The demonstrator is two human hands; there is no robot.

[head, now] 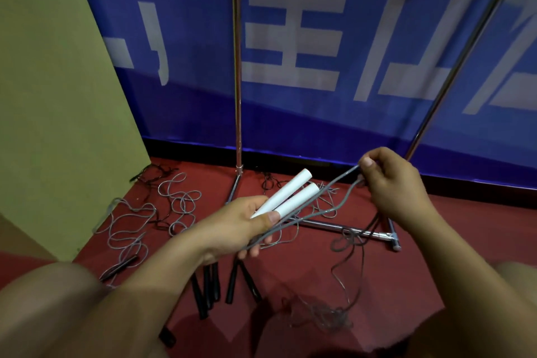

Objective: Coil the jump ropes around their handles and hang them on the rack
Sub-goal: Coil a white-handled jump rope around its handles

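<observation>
Fingers [263, 216] of our left hand [232, 227] are curling round two white handles [287, 195], gripping them side by side with the free ends pointing up and away from us. Our right hand [392, 180] is pinching a loop of grey rope [322, 206] between thumb and fingertips, and we are holding it up and to the right so that two strands are running taut from under the left hand to that pinch. More of this rope is hanging down and lying in a loose tangle on the red carpet [406, 270]. Below our left hand, several black handles [209, 288] are lying on the carpet close together, and other ropes [174, 200] are sprawling in loops further left. Behind, we are seeing the metal rack [237, 81] standing on the carpet before a blue banner [189, 52].
</observation>
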